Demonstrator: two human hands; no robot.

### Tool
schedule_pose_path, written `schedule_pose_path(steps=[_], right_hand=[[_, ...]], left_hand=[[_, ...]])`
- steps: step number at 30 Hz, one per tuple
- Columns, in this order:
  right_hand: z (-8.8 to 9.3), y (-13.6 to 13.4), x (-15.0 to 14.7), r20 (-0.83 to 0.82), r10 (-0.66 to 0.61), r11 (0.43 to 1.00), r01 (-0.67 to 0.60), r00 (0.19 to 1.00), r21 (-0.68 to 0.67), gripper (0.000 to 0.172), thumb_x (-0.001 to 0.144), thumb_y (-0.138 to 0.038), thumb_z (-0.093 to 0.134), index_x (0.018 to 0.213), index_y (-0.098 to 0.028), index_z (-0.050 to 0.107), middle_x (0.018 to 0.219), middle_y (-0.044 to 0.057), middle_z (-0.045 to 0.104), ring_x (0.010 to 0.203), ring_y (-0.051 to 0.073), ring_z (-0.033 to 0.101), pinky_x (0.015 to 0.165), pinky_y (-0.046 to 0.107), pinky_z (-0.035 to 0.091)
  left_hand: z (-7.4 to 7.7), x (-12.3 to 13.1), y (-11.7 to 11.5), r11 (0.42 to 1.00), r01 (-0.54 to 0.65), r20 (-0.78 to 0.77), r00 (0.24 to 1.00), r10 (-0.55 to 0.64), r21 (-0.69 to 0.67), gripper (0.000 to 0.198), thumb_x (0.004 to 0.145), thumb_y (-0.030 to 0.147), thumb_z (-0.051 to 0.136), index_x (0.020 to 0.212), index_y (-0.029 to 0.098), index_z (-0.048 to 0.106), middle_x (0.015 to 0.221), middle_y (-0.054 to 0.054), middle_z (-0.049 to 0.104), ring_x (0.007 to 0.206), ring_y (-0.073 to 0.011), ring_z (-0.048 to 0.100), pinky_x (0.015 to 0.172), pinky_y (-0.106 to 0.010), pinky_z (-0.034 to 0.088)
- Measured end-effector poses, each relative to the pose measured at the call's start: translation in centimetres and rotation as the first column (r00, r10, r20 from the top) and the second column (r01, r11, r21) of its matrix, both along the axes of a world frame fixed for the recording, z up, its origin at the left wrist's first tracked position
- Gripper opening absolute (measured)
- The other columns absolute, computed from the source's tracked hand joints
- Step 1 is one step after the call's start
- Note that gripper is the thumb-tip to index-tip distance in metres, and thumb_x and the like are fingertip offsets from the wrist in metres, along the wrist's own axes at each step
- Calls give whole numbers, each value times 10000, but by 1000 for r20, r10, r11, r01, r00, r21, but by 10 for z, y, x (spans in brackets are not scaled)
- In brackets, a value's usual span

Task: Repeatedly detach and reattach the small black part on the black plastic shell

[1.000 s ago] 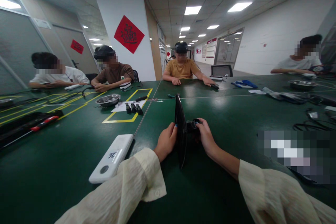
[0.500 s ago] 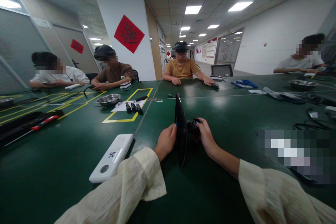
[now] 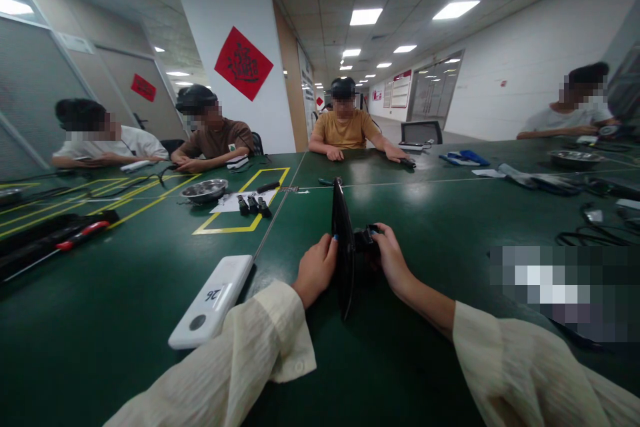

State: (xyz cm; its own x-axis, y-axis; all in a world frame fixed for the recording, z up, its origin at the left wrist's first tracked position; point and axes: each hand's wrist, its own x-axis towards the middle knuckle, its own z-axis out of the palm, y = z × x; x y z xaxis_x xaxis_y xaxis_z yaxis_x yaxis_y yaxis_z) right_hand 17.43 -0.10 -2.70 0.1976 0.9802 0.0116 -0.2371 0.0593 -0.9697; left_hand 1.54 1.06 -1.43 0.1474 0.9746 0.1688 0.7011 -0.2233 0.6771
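Observation:
A thin black panel (image 3: 343, 253) stands nearly edge-on to me above the green table, so its faces barely show. My left hand (image 3: 318, 267) grips its left side, thumb on top and fingers curled behind. On the panel's right side is a small black blocky part (image 3: 367, 240); whether it is fixed to the panel I cannot tell. My right hand (image 3: 394, 259) is closed around that part, with the thumb on its upper edge. Left of my left hand, a white power bank (image 3: 215, 297) marked 26 lies on the table.
Inside a yellow taped outline are several black clips (image 3: 254, 205) on paper, beside a metal bowl (image 3: 205, 191). A red-handled tool (image 3: 83, 235) lies far left. Cables (image 3: 585, 230) and a blurred item (image 3: 565, 290) are at right. Several people sit around the green table (image 3: 430, 213).
My view has shifted very slightly. Both hands keep their hold on the panel and the blocky part, with no clear movement.

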Motion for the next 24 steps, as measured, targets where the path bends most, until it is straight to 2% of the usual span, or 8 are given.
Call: schedule_pose_path(steps=[3, 7, 11, 15, 17, 19, 22, 24], right_hand=[[-1, 1, 1, 6, 4, 1000, -4, 1000, 1, 356, 726, -418, 513, 1043, -265, 455, 656, -41, 544, 503, 151, 518, 406, 245, 346], [-5, 3, 2, 14, 13, 1000, -13, 1000, 8, 358, 735, -430, 509, 1050, -268, 452, 661, -40, 543, 531, 162, 541, 426, 255, 370], [-6, 3, 2, 21, 14, 1000, -14, 1000, 9, 346, 747, -418, 493, 1054, -265, 447, 659, -42, 533, 509, 156, 530, 412, 254, 357], [-5, 3, 2, 4, 20, 1000, -20, 1000, 17, 335, 751, -412, 491, 1050, -268, 446, 679, -38, 544, 524, 157, 536, 403, 249, 341], [-5, 3, 2, -2, 22, 1000, -22, 1000, 19, 332, 749, -410, 493, 1044, -266, 447, 695, -33, 555, 541, 161, 546, 408, 251, 346], [-6, 3, 3, -6, 28, 999, -28, 1000, 25, 333, 745, -411, 499, 1040, -264, 450, 706, -30, 563, 555, 165, 553, 421, 256, 359], [-7, 4, 4, -5, 27, 999, -27, 1000, 28, 338, 742, -415, 502, 1040, -265, 450, 702, -32, 562, 549, 166, 553, 426, 261, 364], [-8, 4, 4, 6, 20, 1000, -20, 1000, 23, 343, 741, -418, 497, 1044, -265, 452, 707, -34, 559, 533, 160, 545, 416, 259, 358]], left_hand=[[0, 0, -1, 1000, -13, -10, 1000, 13, 1, 283, 907, 346, 309, 952, 209, 553, 874, -55, 668, 849, -201, 620, 745, -284, 435], [0, -1, -1, 1000, 30, 17, 999, -30, 9, 262, 899, 331, 333, 943, 213, 562, 887, -55, 670, 892, -205, 611, 766, -280, 436], [-1, -1, 1, 998, 64, 30, 997, -65, 16, 262, 891, 338, 343, 909, 202, 566, 867, -56, 663, 890, -208, 603, 771, -284, 435], [-4, -1, 4, 996, 77, 93, 992, -81, 52, 314, 895, 391, 314, 811, 193, 544, 795, -45, 636, 807, -192, 591, 740, -284, 431], [-7, -1, 6, 997, 52, 185, 981, -61, 52, 395, 900, 447, 271, 724, 186, 510, 702, -28, 596, 701, -172, 566, 676, -276, 430], [-9, 0, 7, 999, 34, 331, 943, -24, -22, 492, 894, 529, 206, 651, 186, 463, 568, 1, 513, 548, -141, 505, 558, -257, 406], [-9, 0, 9, 984, 85, 542, 841, 13, -156, 603, 844, 661, 153, 597, 186, 430, 446, 36, 402, 393, -99, 393, 414, -220, 309], [-8, -1, 11, 978, 113, 653, 757, 29, -175, 632, 799, 725, 191, 584, 180, 429, 431, 40, 403, 356, -76, 350, 375, -199, 247]])
